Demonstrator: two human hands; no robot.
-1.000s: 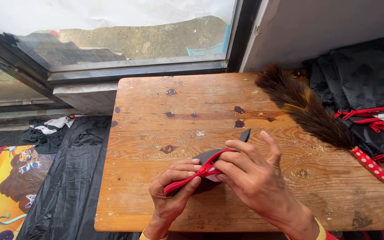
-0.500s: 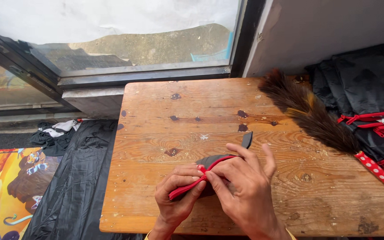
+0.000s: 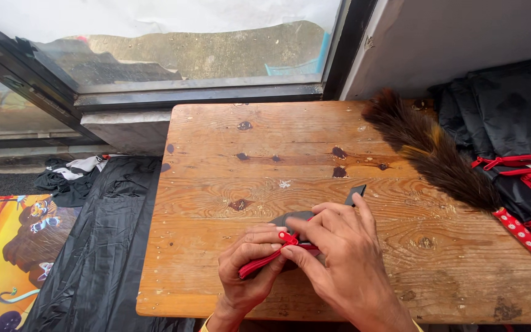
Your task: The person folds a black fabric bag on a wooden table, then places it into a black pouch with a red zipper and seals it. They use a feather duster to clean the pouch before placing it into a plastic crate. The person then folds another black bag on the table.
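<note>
A small dark grey pouch (image 3: 296, 219) with a red zipper strip (image 3: 264, 260) lies on the wooden table (image 3: 314, 147) near its front edge. My left hand (image 3: 250, 270) pinches the red zipper strip at its left end. My right hand (image 3: 339, 258) covers most of the pouch, and its thumb and forefinger pinch the red zipper pull at the middle. A dark corner of the pouch (image 3: 356, 192) sticks out beyond my right fingers.
A brown feather duster (image 3: 431, 154) with a red dotted handle (image 3: 520, 232) lies across the table's right side. Black folded fabric with red trim (image 3: 511, 135) is piled at the far right. Black plastic sheeting (image 3: 99, 258) and a colourful mat (image 3: 1, 258) cover the floor at the left. A window (image 3: 173, 43) is behind.
Both hands stay on the pouch. My right fingers have closed in over the red zipper pull, and my view has shifted slightly nearer.
</note>
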